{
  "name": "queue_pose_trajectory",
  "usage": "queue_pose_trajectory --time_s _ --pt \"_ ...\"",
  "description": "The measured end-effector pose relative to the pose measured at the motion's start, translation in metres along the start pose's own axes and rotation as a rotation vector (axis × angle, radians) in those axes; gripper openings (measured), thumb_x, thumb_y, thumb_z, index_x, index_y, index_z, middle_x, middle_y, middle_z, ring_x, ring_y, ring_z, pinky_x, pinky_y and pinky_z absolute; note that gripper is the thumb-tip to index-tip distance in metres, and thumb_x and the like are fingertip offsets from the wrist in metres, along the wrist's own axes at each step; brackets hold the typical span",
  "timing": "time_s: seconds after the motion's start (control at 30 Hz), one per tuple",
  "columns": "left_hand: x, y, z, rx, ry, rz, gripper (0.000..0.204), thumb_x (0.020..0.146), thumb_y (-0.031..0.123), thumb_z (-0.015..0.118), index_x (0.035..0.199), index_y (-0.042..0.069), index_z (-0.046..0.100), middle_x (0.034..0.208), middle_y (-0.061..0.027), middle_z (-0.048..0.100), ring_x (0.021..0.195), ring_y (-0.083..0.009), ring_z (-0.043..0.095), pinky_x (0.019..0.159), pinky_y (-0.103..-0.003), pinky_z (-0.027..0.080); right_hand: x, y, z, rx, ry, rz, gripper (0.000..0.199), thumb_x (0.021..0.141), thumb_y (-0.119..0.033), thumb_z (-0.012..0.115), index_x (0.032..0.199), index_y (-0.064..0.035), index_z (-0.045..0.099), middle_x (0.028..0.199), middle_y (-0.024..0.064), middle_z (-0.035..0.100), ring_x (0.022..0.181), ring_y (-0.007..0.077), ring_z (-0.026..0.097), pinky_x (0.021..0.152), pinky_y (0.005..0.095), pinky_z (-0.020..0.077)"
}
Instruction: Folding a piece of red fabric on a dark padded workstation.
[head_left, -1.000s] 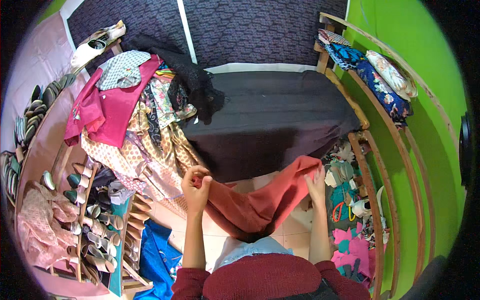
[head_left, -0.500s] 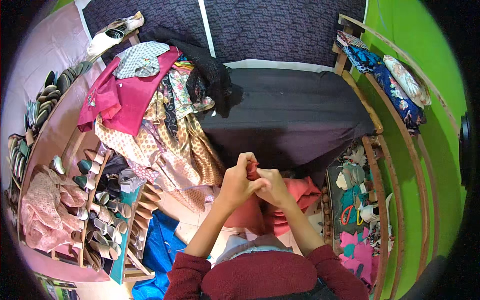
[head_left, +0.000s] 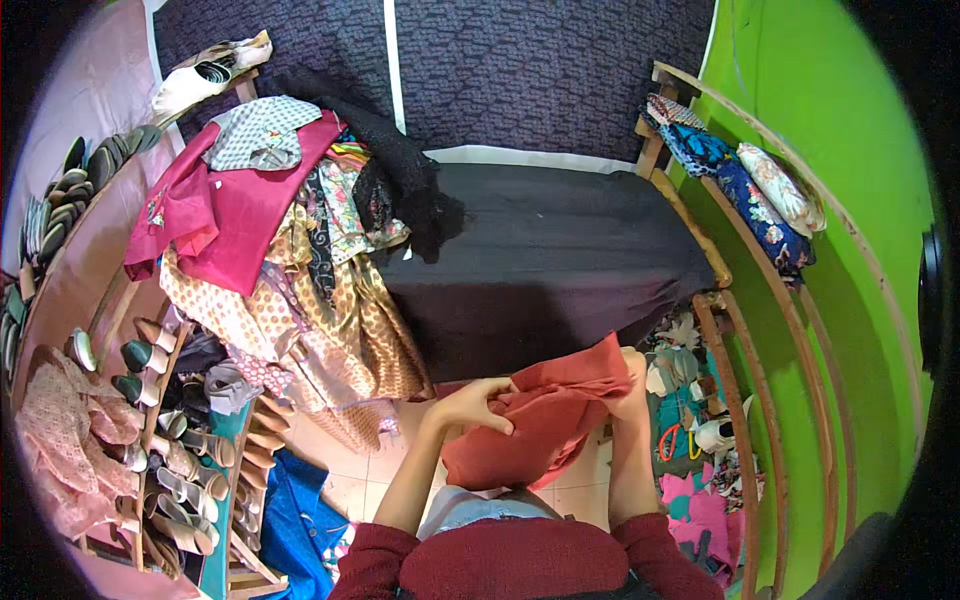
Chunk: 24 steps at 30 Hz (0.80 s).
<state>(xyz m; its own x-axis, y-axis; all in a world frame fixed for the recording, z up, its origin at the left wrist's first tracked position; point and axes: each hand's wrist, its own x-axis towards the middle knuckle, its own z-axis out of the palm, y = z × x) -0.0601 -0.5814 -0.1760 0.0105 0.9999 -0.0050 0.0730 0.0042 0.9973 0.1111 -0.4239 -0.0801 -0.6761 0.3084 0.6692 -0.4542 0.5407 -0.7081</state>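
A rust-red cloth garment (head_left: 540,415) is stretched between my two hands, close in front of my body. On its left side my left hand (head_left: 478,405) grips it, thumb on top and the other fingers partly hidden by the fabric. My right hand (head_left: 630,385) holds its upper right corner, with the fingers mostly behind the cloth. The garment hangs folded and creased, its lower part bunched near my lap. Beyond it stands a low bench covered in black cloth (head_left: 560,240).
Heaped clothes (head_left: 270,215) lie on the bench's left end. At the left, a wooden rack (head_left: 165,440) holds several shoes. Blue fabric (head_left: 295,510) lies on the tiled floor. On the right, wooden rails (head_left: 765,400) stand beside a green wall, with folded textiles (head_left: 755,210) on top.
My hands were close together, pinching the red cloth; now they are apart. The right has moved right and the cloth is spread between them. The view has shifted slightly.
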Motion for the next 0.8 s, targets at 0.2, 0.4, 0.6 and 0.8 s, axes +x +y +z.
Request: queue_pose_trajectory --time_s 0.2,0.4,0.6,0.8 --pt "0.014 -0.051 0.011 0.010 -0.018 0.054 0.081 0.061 0.026 0.077 0.130 0.003 0.039 0.128 -0.0124 0.042 0.119 -0.0211 0.038 0.100 -0.031 0.029 -0.013 -0.011 -0.016 0.319 0.468 0.174 0.040 0.070 -0.029 0.072 0.098 -0.0062 0.055 0.092 0.0066 0.060 0.077 0.0195 0.060 0.068 0.0343 0.0498" --pt "0.022 -0.101 0.024 -0.005 0.064 -0.099 0.086 0.064 0.026 0.074 0.133 -0.001 0.030 0.136 -0.0180 0.033 0.127 -0.0241 0.030 0.105 -0.032 0.024 -0.018 0.021 -0.042 0.679 0.166 -0.208 0.060 0.077 -0.036 0.065 0.125 -0.0085 0.039 0.117 0.0128 0.048 0.103 0.0214 0.051 0.085 0.0373 0.0446" --pt "0.020 -0.146 0.042 0.057 0.104 -0.040 0.095 0.063 0.024 0.076 0.137 0.001 0.022 0.136 -0.0182 0.033 0.126 -0.0229 0.033 0.104 -0.030 0.025 0.007 0.011 -0.109 0.492 0.353 -0.209 0.054 0.080 -0.032 0.062 0.123 -0.0082 0.041 0.116 0.0114 0.048 0.101 0.0201 0.051 0.086 0.0364 0.0438" --pt "0.007 -0.144 0.074 0.040 0.259 0.000 0.063 0.070 0.011 0.064 0.129 0.009 0.042 0.116 -0.0164 0.054 0.106 -0.0245 0.053 0.089 -0.032 0.040 0.037 -0.033 -0.052 0.358 0.522 -0.192 0.049 0.082 -0.029 0.060 0.122 -0.0078 0.042 0.115 0.0099 0.049 0.099 0.0188 0.052 0.086 0.0355 0.0431"
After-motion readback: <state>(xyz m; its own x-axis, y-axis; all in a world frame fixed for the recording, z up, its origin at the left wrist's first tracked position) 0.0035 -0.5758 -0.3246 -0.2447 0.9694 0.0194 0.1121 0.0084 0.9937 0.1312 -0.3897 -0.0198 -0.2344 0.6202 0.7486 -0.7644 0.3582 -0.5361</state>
